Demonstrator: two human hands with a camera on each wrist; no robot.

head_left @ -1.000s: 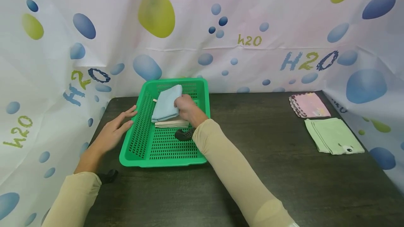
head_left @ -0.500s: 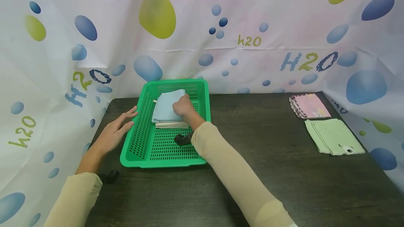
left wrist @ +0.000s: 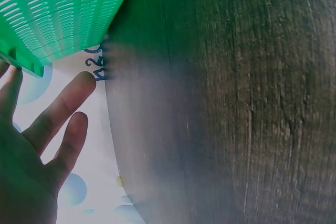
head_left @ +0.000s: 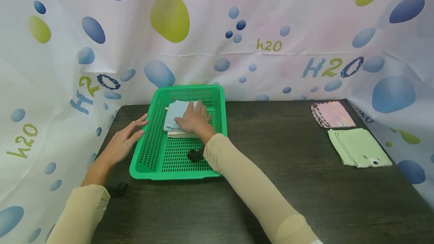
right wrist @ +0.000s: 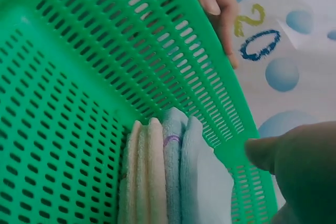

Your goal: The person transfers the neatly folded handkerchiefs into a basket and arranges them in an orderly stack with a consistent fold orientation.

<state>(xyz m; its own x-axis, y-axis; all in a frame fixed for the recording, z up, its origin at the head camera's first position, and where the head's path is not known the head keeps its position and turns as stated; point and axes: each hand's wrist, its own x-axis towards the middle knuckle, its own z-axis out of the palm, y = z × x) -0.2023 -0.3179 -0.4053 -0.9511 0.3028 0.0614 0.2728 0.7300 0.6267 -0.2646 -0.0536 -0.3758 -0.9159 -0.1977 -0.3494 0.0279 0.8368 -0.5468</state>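
Observation:
A green perforated plastic basket (head_left: 176, 175) stands on the dark table. Inside, toward its far end, a folded light blue towel (head_left: 173, 115) lies on top of a folded cream towel (head_left: 181, 134). My right hand (head_left: 194, 119) is over the blue towel's right part with fingers spread. In the right wrist view, the folded edges of the cream towel (right wrist: 156, 171) and the blue towel (right wrist: 191, 177) show stacked, and the thumb is straight. My left hand (head_left: 123, 142) rests its straight fingertips at the basket's left rim, seen also in the left wrist view as spread fingers (left wrist: 63, 106).
At the table's right side lie a folded pink cloth (head_left: 335, 114) with a patterned edge and, nearer, a folded light green towel (head_left: 359, 148) with an eye design. A white backdrop sheet (head_left: 210, 10) with bubbles and lettering rises behind the dark table (head_left: 271, 153).
The right hand lowered the blue towel flat onto the cream one, let go of it and spread its fingers over it. The left hand stayed at the rim.

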